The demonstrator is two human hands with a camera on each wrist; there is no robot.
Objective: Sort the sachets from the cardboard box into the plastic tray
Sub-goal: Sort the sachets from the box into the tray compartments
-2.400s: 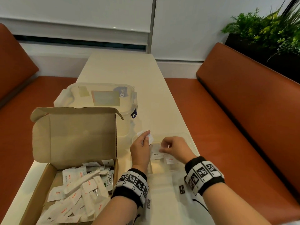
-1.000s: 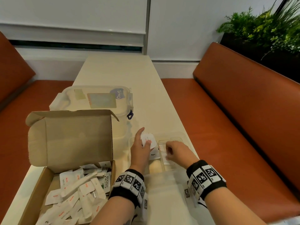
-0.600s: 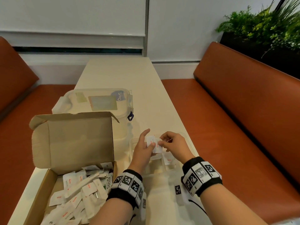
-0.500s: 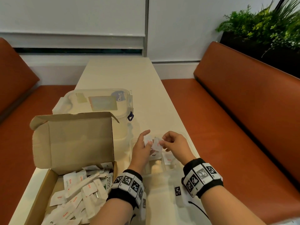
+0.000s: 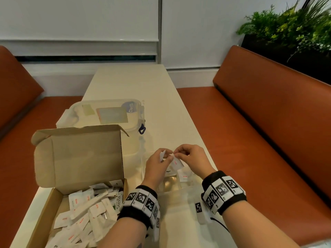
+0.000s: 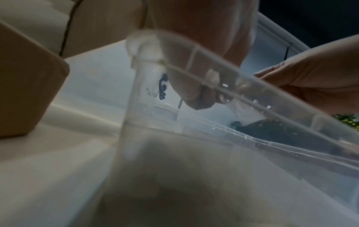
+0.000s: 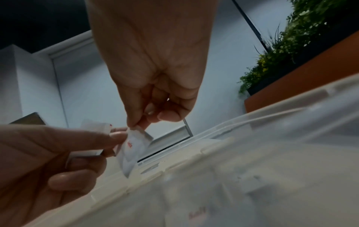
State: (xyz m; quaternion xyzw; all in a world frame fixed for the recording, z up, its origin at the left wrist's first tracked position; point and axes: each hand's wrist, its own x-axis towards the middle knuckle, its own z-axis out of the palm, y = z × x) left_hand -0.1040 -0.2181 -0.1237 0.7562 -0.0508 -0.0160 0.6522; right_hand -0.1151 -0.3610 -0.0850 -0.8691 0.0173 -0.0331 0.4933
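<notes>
Now | right hand (image 5: 191, 159) pinches sachet (image 5: 176, 162) over tray (image 5: 189, 197) | left hand (image 5: 156, 165) grips other sachets (image 5: 162, 154) | box (image 5: 53, 208) left

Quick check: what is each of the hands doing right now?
Left hand: grips a small stack of white sachets.
Right hand: pinches one red-printed sachet by its top edge, above the plastic tray.

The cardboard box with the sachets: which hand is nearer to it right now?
Left. The left hand is just right of the cardboard box, holding a sachet over the plastic tray. The right hand is farther right, pinching another sachet.
</notes>
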